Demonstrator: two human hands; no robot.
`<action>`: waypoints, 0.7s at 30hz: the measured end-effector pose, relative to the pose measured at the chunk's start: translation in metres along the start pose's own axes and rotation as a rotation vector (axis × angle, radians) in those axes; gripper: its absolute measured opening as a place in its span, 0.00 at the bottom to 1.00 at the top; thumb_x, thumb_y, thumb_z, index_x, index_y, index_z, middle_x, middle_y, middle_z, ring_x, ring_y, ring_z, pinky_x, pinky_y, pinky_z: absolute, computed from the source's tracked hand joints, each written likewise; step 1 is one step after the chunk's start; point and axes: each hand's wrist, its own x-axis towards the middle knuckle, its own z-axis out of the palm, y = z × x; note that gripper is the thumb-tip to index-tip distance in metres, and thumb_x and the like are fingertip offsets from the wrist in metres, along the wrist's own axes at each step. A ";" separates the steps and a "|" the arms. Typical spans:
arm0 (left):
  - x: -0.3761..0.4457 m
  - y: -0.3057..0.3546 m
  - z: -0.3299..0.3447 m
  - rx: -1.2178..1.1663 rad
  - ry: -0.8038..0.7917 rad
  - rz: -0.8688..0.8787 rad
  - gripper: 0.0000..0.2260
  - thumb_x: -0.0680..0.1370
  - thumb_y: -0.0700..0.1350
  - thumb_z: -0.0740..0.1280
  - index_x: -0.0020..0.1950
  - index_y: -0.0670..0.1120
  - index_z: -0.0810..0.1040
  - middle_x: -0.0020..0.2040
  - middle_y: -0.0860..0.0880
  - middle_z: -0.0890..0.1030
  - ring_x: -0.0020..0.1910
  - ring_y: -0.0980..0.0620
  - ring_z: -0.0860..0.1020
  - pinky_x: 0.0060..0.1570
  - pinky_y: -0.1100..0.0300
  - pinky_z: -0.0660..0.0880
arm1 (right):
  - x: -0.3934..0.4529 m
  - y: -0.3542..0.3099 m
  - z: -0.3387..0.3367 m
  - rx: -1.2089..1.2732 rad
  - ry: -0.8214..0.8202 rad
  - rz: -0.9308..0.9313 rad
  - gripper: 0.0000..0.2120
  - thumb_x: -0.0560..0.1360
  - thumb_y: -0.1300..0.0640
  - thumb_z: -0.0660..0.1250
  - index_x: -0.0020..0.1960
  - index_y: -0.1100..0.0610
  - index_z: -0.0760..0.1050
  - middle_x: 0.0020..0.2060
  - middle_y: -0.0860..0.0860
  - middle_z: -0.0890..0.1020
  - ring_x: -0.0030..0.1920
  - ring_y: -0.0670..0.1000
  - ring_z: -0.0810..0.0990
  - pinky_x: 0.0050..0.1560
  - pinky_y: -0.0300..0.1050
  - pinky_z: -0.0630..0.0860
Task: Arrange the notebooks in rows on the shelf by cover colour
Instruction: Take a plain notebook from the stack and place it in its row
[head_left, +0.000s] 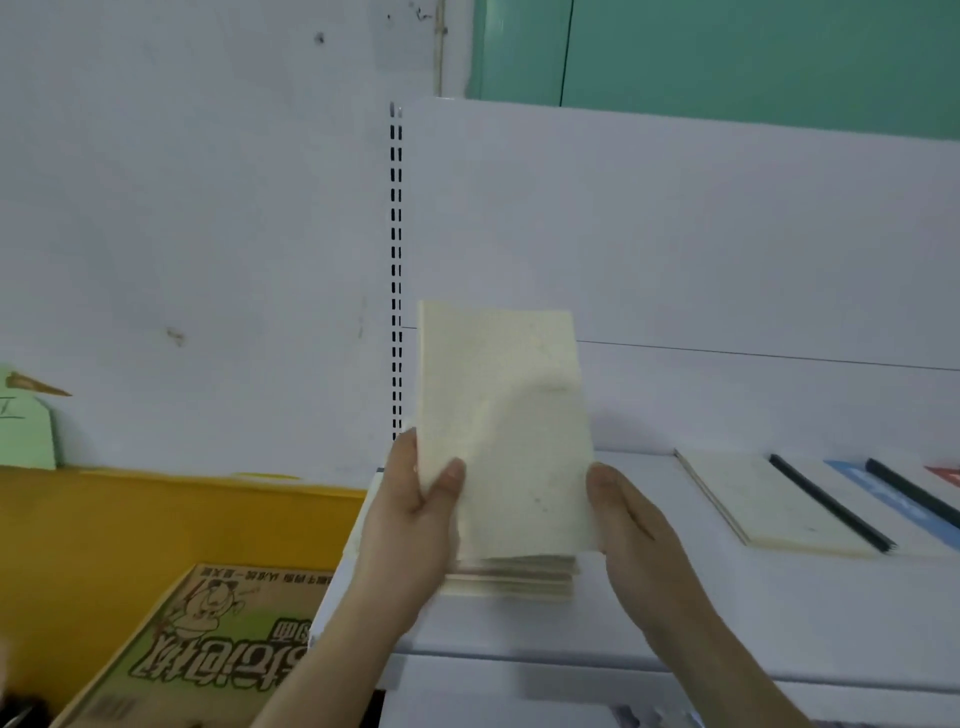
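— What are we holding?
— A stack of cream notebooks (506, 441), tilted up above the white shelf (675, 613); our left hand (415, 512) and right hand (626, 517) grip its sides.

Lower edges of the stacked cream paper-covered notebooks (511, 584) are partly hidden behind the left hand (410, 525). The cover print on the raised cream notebook (504, 415) is too blurred to be read. The blue-covered notebook (883, 499) and red-covered notebook (946, 474) are cut off by the right edge. The green-and-tan cartoon-printed cardboard box (197, 649) is cropped at the bottom edge. The pale green paper tag (26, 431) is cut at the left edge.
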 end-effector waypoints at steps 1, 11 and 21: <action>0.002 -0.003 -0.006 0.014 0.048 -0.005 0.09 0.82 0.46 0.63 0.59 0.59 0.72 0.48 0.60 0.82 0.46 0.62 0.80 0.42 0.60 0.77 | 0.004 0.007 0.002 -0.071 -0.009 -0.022 0.18 0.78 0.39 0.50 0.56 0.39 0.76 0.51 0.33 0.80 0.54 0.33 0.76 0.56 0.35 0.72; 0.008 -0.017 -0.060 0.044 0.239 -0.082 0.10 0.83 0.43 0.61 0.63 0.54 0.69 0.51 0.57 0.78 0.47 0.58 0.77 0.37 0.61 0.72 | 0.022 0.037 0.040 -1.217 -0.375 -0.365 0.28 0.78 0.39 0.45 0.74 0.49 0.59 0.73 0.49 0.64 0.72 0.51 0.60 0.73 0.47 0.55; 0.021 -0.012 -0.068 0.073 0.224 -0.035 0.10 0.83 0.44 0.61 0.63 0.54 0.70 0.50 0.57 0.80 0.46 0.59 0.79 0.36 0.64 0.74 | 0.013 0.017 -0.027 -0.953 -0.237 -0.482 0.14 0.81 0.47 0.56 0.62 0.43 0.75 0.55 0.36 0.81 0.52 0.42 0.80 0.52 0.40 0.76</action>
